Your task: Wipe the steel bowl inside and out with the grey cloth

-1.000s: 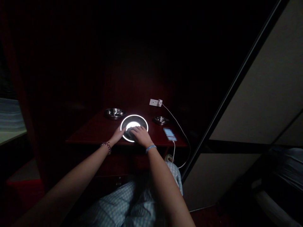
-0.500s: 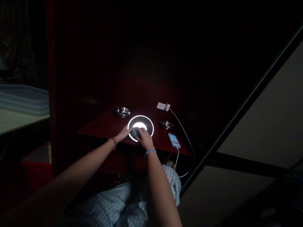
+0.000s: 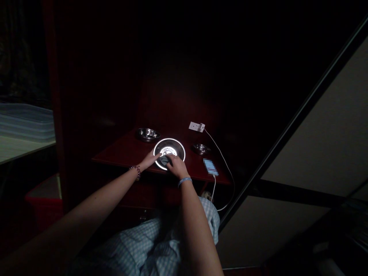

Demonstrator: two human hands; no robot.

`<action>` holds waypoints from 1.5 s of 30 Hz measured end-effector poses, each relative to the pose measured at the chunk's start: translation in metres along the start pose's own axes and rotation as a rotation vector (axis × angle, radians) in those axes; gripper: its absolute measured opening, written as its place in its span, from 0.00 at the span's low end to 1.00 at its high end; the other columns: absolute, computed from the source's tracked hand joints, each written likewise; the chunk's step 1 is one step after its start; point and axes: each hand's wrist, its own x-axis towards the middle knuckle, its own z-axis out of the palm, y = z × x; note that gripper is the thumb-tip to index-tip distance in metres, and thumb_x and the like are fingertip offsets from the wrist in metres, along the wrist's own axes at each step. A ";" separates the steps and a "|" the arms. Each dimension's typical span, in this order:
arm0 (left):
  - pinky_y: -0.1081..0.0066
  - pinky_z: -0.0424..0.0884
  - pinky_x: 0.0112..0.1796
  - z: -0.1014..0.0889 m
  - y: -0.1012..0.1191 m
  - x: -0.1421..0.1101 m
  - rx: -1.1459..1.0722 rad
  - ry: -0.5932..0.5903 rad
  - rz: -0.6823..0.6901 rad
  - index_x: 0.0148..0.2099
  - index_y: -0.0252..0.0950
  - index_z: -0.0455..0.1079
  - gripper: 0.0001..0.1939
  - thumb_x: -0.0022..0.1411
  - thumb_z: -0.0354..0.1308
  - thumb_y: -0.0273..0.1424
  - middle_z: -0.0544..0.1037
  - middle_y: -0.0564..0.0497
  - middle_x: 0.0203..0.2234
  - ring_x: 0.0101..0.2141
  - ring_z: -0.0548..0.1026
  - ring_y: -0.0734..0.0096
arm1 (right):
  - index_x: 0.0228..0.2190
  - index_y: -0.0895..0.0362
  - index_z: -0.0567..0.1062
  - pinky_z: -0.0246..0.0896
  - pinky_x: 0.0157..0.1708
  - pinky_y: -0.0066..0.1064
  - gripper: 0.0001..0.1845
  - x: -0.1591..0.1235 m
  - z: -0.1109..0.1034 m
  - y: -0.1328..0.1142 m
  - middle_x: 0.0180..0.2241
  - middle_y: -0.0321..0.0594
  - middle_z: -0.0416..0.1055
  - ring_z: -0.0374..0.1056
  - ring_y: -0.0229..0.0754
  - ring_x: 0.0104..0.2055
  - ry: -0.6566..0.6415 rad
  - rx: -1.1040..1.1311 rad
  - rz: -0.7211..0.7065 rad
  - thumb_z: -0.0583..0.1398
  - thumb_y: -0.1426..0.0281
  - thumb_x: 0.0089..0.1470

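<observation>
A round metal bowl (image 3: 178, 148) with a bright rim stands near the front edge of the dark red table (image 3: 115, 153). At its left rim is my left hand (image 3: 148, 160), thumb over the edge and the other fingers mostly hidden, closed on the bowl. My right hand (image 3: 177, 167) reaches over the near right rim with curled fingers inside. Beneath those fingers lies a dark grey patch (image 3: 164, 160); whether it is a thing or a reflection I cannot tell. Strong light glares off the bowl's bottom.
Two smaller metal bowls stand behind, a left one (image 3: 147, 134) and a right one (image 3: 201, 149). A phone (image 3: 211, 167) lies at the right on a white cable (image 3: 220, 147) from a wall socket (image 3: 196, 127). Stacked clear plastic boxes (image 3: 27, 122) sit far left.
The view has shifted slightly, so the table sits a little higher and further left. The right fingers have moved a bit within the bowl; the left hand stays at the rim.
</observation>
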 end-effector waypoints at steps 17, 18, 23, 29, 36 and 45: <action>0.60 0.64 0.57 -0.003 0.004 0.001 -0.103 -0.056 -0.127 0.58 0.33 0.71 0.39 0.56 0.55 0.58 0.75 0.39 0.56 0.56 0.72 0.53 | 0.54 0.54 0.70 0.54 0.54 0.40 0.19 0.003 -0.009 -0.006 0.46 0.45 0.77 0.70 0.48 0.50 0.215 0.013 0.359 0.49 0.64 0.66; 0.60 0.65 0.57 -0.003 0.005 0.000 -0.103 -0.056 -0.135 0.57 0.33 0.71 0.39 0.56 0.54 0.59 0.75 0.39 0.55 0.56 0.72 0.53 | 0.52 0.55 0.71 0.52 0.55 0.43 0.19 0.003 -0.009 -0.005 0.45 0.47 0.77 0.68 0.49 0.51 0.192 -0.038 0.350 0.50 0.64 0.65; 0.58 0.66 0.56 -0.001 0.010 -0.003 -0.109 -0.061 -0.113 0.56 0.33 0.72 0.38 0.53 0.59 0.56 0.76 0.38 0.53 0.54 0.74 0.52 | 0.50 0.58 0.73 0.42 0.59 0.50 0.18 0.000 -0.007 -0.002 0.49 0.54 0.73 0.57 0.55 0.60 0.134 -0.217 0.274 0.53 0.66 0.63; 0.57 0.68 0.54 0.001 0.009 -0.004 -0.091 -0.065 -0.045 0.55 0.31 0.71 0.37 0.50 0.64 0.52 0.77 0.37 0.52 0.52 0.75 0.51 | 0.49 0.57 0.75 0.40 0.61 0.53 0.20 -0.001 -0.006 -0.002 0.56 0.53 0.66 0.53 0.58 0.60 0.126 -0.214 0.300 0.55 0.61 0.61; 0.57 0.67 0.55 0.002 0.010 -0.006 -0.067 -0.046 -0.037 0.54 0.31 0.71 0.35 0.51 0.63 0.52 0.78 0.38 0.51 0.51 0.75 0.52 | 0.48 0.55 0.74 0.42 0.60 0.52 0.16 -0.002 -0.007 -0.003 0.54 0.49 0.68 0.55 0.56 0.59 0.166 -0.213 0.193 0.58 0.64 0.59; 0.57 0.67 0.55 0.001 0.004 -0.002 -0.085 -0.037 -0.038 0.54 0.31 0.72 0.34 0.53 0.60 0.52 0.78 0.38 0.51 0.52 0.75 0.51 | 0.50 0.57 0.69 0.42 0.59 0.47 0.16 -0.002 -0.012 -0.005 0.50 0.49 0.73 0.61 0.51 0.56 0.135 -0.185 0.116 0.54 0.71 0.60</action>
